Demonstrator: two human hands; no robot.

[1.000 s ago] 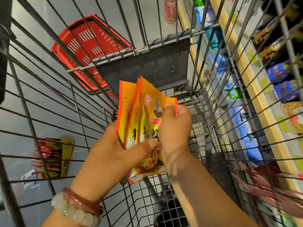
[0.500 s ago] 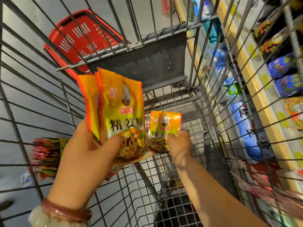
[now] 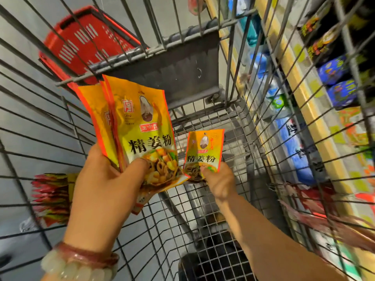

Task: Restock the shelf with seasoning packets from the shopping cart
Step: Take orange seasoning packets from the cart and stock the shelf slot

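- Pinching with thumb on the printed face, the right hand (image 3: 220,182) holds a single yellow packet (image 3: 204,152) by its bottom edge, upright, low in the shopping cart (image 3: 239,122).
- Gripped between thumb and fingers, a stack of packets (image 3: 140,134) stands fanned in the left hand (image 3: 107,191), held by its lower part and raised well above the cart floor.
- A second ago both hands were together on one bunch of packets; since then the right hand has gone down toward the cart floor and now holds a separate packet, while the left hand has lifted its stack closer to the camera.
- This looks like the gathering step: one more packet picked up, likely to be added to the stack before anything goes to the shelf.
- Relative to the grips, the single packet rises straight up from the right thumb, just beside the stack's lower right corner; whether the two touch cannot be told.
- No other yellow packets show on the cart floor near the far end wall.
- Outside the cart's left wall lies a bundle of red packets (image 3: 51,196); beyond the far left corner sits a red basket (image 3: 85,37).
- Along the cart's right wall runs the shelf (image 3: 304,94), its yellow edge beside rows of goods.
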